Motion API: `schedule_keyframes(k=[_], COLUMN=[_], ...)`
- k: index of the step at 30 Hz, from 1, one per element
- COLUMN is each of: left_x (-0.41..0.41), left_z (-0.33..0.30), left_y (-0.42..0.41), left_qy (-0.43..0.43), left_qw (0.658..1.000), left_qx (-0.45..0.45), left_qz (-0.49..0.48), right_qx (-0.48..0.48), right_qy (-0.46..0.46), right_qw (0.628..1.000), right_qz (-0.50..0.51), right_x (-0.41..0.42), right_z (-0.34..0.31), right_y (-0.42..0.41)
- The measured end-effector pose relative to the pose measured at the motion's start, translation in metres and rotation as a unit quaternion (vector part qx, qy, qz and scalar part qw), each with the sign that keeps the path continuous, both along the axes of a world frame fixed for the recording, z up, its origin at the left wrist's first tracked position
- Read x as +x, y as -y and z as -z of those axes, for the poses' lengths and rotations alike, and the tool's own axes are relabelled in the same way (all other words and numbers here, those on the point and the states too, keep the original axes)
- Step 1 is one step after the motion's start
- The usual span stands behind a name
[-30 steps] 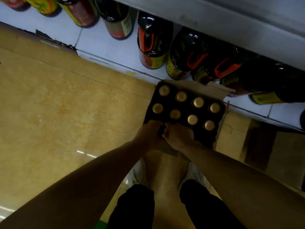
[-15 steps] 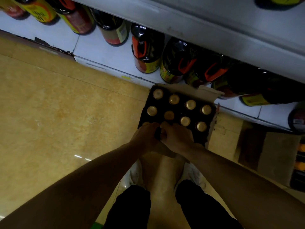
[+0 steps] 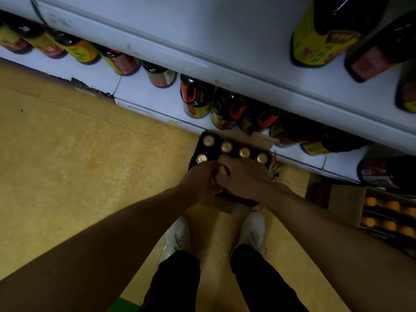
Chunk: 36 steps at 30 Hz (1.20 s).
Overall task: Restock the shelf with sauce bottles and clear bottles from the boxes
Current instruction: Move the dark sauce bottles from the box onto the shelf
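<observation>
Shelf unit [image 3: 202, 48] fills the top of view: the bottom shelf [image 3: 144, 93] carries a row of dark sauce bottles [image 3: 196, 99] with gaps in front, and the shelf above holds a few larger ones [image 3: 324, 30] at right. Tan floor [image 3: 78, 165] takes up the rest.

Open cardboard box [image 3: 258, 138] sits on the floor, touching the base of the shelf, packed with dark gold-capped bottles [image 3: 226, 147]. Five caps show clear of the hands — the near rows are covered. A second box [image 3: 391, 217] at far right holds orange-capped bottles and looks untouched.

Both hands are down in the near row of the first box. Left hand [image 3: 199, 181] is curled around a bottle top. Right hand [image 3: 243, 174] is curled too, one gold cap [image 3: 222, 169] peeking between the fingers — looks like a grip on a neck.

Progress: early, I'd judge. First box nearly full, second not started. Pick in progress; nothing lifted clear yet.
</observation>
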<state>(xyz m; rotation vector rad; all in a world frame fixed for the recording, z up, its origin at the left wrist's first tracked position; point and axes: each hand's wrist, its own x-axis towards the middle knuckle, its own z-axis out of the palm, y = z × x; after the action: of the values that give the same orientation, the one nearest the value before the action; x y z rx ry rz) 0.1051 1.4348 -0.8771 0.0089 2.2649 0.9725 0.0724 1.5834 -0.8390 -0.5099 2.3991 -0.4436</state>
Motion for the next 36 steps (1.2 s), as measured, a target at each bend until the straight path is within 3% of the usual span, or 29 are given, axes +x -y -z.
schedule_keyframes(k=[11,22,36], left_x=[-0.034,-0.05,-0.065], left_z=[-0.135,-0.287,-0.476], left_y=[0.014,0.014,0.013], left_qy=[-0.051,-0.105,-0.235], left_qw=[0.992,0.973,0.951], left_qx=[0.117,0.201,0.198], left_qz=[0.0,-0.037,0.028], right_qx=[-0.055,-0.026,-0.054], right_qy=[-0.042,-0.092,-0.196], right_qw=[0.997,0.995,0.979], right_qz=[0.015,0.002,0.0], right_x=[-0.034,-0.059,-0.062], right_z=[-0.154,-0.314,-0.514], right_y=[0.01,0.016,0.011])
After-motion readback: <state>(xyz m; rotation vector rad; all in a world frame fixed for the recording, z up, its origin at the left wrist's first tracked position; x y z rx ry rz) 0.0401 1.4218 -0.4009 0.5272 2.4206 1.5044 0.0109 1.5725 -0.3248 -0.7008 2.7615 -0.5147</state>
